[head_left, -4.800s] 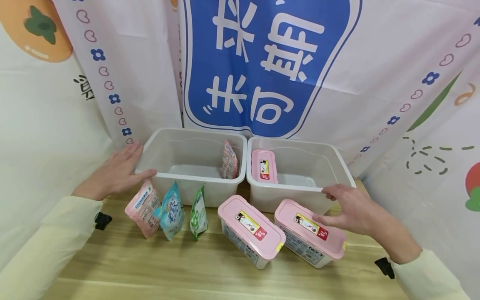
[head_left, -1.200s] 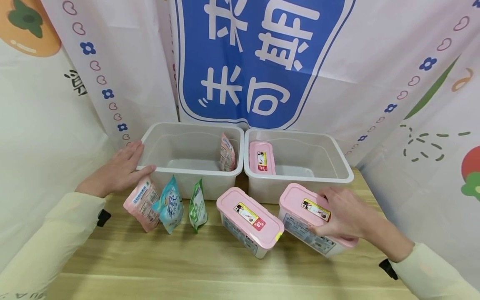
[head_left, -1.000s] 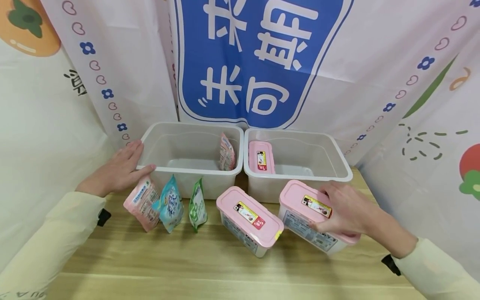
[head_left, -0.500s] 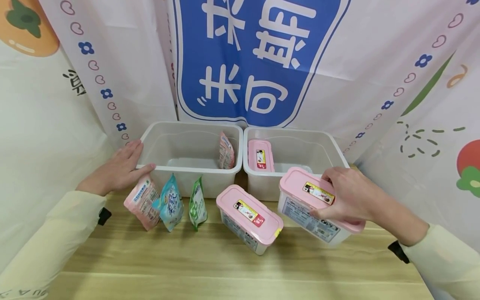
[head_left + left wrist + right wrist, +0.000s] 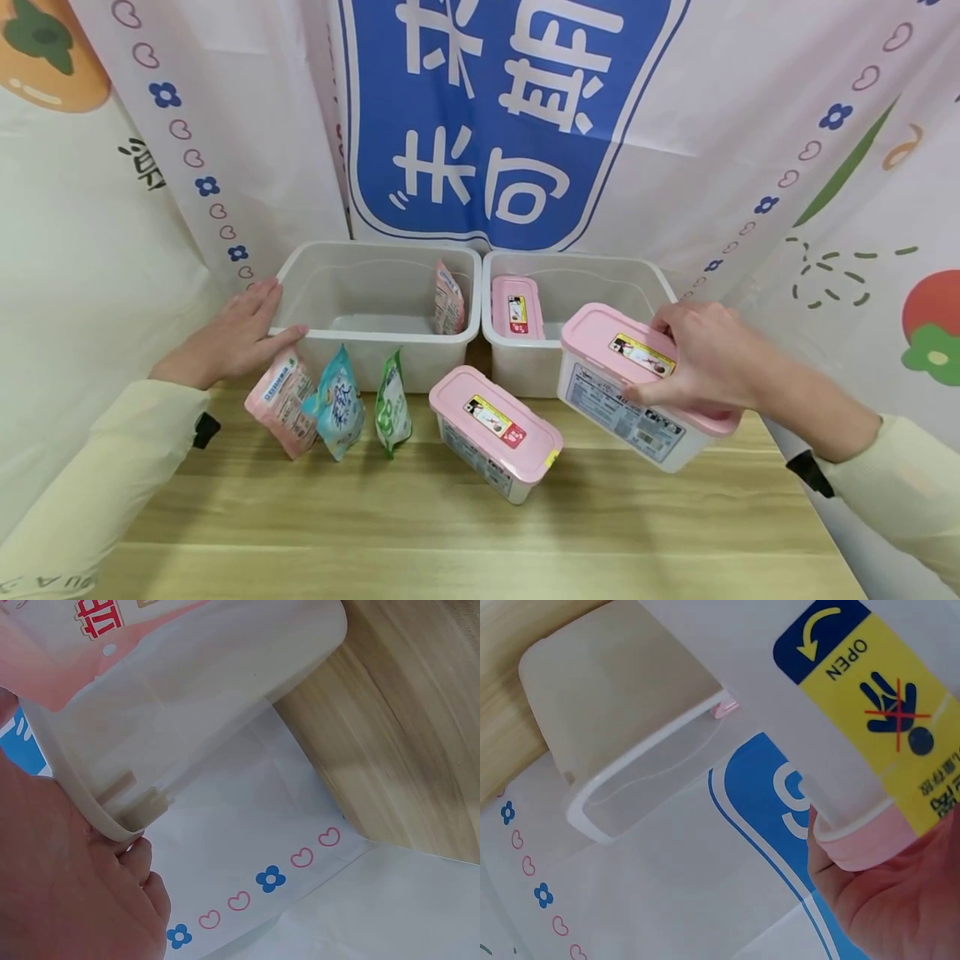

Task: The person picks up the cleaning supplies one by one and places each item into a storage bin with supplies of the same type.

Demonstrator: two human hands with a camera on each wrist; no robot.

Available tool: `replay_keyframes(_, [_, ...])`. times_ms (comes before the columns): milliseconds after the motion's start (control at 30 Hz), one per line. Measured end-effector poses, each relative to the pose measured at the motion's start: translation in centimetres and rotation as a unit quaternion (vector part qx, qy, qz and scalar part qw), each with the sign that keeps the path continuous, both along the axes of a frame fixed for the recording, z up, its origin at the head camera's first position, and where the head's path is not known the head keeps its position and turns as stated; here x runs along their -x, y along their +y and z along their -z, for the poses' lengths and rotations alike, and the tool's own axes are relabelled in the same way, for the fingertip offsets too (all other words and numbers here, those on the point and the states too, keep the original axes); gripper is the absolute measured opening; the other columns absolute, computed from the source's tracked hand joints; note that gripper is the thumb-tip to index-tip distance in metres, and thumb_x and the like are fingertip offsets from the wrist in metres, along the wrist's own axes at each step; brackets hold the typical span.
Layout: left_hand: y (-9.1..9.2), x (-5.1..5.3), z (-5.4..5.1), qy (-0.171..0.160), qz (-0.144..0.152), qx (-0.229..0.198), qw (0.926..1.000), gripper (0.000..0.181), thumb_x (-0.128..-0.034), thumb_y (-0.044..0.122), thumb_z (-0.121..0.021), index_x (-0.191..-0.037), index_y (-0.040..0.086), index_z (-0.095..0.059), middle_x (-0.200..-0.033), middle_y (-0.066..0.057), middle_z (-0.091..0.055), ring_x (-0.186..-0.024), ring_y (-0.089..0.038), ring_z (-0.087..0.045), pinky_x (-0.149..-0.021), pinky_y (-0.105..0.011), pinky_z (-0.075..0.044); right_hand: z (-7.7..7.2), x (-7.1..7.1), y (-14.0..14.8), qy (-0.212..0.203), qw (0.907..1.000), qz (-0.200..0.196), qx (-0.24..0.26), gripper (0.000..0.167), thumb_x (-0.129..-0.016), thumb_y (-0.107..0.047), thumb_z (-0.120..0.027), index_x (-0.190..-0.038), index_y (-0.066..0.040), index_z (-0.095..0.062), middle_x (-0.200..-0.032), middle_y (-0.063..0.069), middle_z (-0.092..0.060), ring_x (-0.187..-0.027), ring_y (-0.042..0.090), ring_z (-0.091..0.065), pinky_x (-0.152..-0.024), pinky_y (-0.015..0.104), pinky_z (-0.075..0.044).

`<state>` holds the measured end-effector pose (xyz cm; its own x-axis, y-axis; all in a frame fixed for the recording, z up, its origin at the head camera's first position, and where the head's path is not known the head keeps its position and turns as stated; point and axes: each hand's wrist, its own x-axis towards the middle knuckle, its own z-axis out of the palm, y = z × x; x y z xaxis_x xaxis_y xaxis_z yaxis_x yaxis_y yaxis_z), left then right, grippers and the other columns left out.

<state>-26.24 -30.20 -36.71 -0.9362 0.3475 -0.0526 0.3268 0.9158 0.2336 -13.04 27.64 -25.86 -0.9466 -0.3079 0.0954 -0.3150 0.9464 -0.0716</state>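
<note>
My right hand (image 5: 712, 354) grips a pink-lidded white tub (image 5: 622, 408) across its lid, thumb on the near side. The tub is lifted and tilted before the right grey bin (image 5: 517, 367); its yellow OPEN label (image 5: 889, 705) faces the right wrist view. My left hand (image 5: 225, 337) holds the front left corner of the left grey bin (image 5: 390, 362), fingers curled under the rim (image 5: 67, 780) in the left wrist view. A pink pouch (image 5: 285, 404) stands just below it. Another pink-lidded tub (image 5: 495, 425) stands on the table.
A blue pouch (image 5: 339, 408) and a green pouch (image 5: 392, 408) stand before the left bin. That bin has a pink pouch (image 5: 448, 300) inside. A pink-lidded tub (image 5: 517, 308) sits at the right bin's left end. A printed cloth (image 5: 255, 100) hangs behind the wooden table (image 5: 420, 542).
My right hand has taken hold of the right-hand tub and raised it off the table, up and slightly right. My left hand has stayed at the left bin's corner.
</note>
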Motion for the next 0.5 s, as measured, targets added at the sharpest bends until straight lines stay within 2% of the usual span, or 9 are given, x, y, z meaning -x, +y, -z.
replay_keyframes(233, [-0.2, 0.1, 0.0, -0.003, -0.004, 0.006, 1.0, 0.096, -0.109, 0.06, -0.035, -0.164, -0.011, 0.0, -0.173, -0.034, 0.005, -0.161, -0.055, -0.001, -0.129, -0.073, -0.007, -1.8, 0.9, -0.4, 0.007, 0.9999, 0.002, -0.012, 0.077, -0.07, -0.071, -0.086, -0.104, -0.004, -0.069, -0.081, 0.004, -0.065, -0.064, 0.014, -0.059, -0.05, 0.026, -0.047])
replay_keyframes(500, [-0.2, 0.2, 0.1, -0.004, -0.006, 0.007, 0.9999, 0.097, -0.1085, 0.062, -0.036, -0.165, -0.009, 0.0, -0.173, -0.034, 0.003, -0.161, -0.054, -0.001, -0.129, -0.072, -0.008, -3.5, 1.6, -0.9, -0.003, 0.9996, 0.021, -0.017, 0.078, -0.073, -0.074, -0.082, -0.104, -0.004, -0.067, -0.074, 0.004, -0.066, -0.056, 0.014, -0.06, -0.047, 0.027, -0.047])
